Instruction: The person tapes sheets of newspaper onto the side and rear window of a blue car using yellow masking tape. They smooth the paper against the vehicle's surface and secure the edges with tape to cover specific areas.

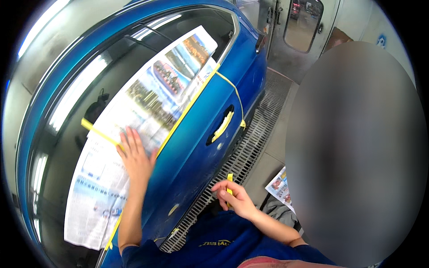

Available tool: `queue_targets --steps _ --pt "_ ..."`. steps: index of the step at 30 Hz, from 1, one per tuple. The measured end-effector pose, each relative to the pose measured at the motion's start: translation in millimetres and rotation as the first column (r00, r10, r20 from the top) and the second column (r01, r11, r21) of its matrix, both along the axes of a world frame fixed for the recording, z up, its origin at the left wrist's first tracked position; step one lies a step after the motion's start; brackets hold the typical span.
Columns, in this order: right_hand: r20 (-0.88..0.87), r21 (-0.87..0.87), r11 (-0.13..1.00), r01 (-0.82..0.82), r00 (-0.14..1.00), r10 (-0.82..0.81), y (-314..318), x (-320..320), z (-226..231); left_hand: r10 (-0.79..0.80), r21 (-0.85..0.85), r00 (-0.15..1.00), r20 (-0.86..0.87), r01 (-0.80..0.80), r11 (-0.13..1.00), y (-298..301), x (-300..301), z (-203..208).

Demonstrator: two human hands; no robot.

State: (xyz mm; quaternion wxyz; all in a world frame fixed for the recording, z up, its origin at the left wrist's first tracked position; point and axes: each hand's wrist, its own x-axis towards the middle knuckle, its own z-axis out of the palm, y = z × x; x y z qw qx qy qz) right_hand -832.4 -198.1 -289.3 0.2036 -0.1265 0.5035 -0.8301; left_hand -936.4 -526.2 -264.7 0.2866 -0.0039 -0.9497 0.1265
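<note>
My left hand [137, 156] lies flat with fingers spread on newspaper sheets [149, 96] that cover the lower part of a blue car's side window [76, 111]. Its fingertips touch a short strip of yellow masking tape [100, 134] crossing the seam between the sheets. A longer yellow tape line [190, 109] runs along the newspaper's lower edge, where it meets the blue door [178, 143]. In front of my body, apart from the car, my right hand [241, 203] is closed on yellow masking tape [229, 187]. Whether that piece is a roll or a strip is hard to make out.
The door handle [221, 128] is covered with yellow tape, and a tape line [237, 91] curves down near it. Below the car runs a slotted floor grating [250, 149]. More newspaper [280, 187] lies at right, beside a large blurred shape [357, 152] hiding that side.
</note>
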Motion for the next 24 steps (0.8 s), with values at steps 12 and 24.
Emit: queue_targets --steps 12,24 --pt "-0.003 0.196 0.978 0.076 0.997 -0.077 13.5 -205.0 -3.2 0.005 -0.073 0.994 -0.11 -0.013 0.997 117.0 -161.0 -40.9" --pt "-0.33 0.346 0.927 -0.144 0.906 0.264 94.6 -389.5 -24.1 0.263 -0.033 0.96 -0.1 -0.267 0.963 159.4 -249.0 -3.6"
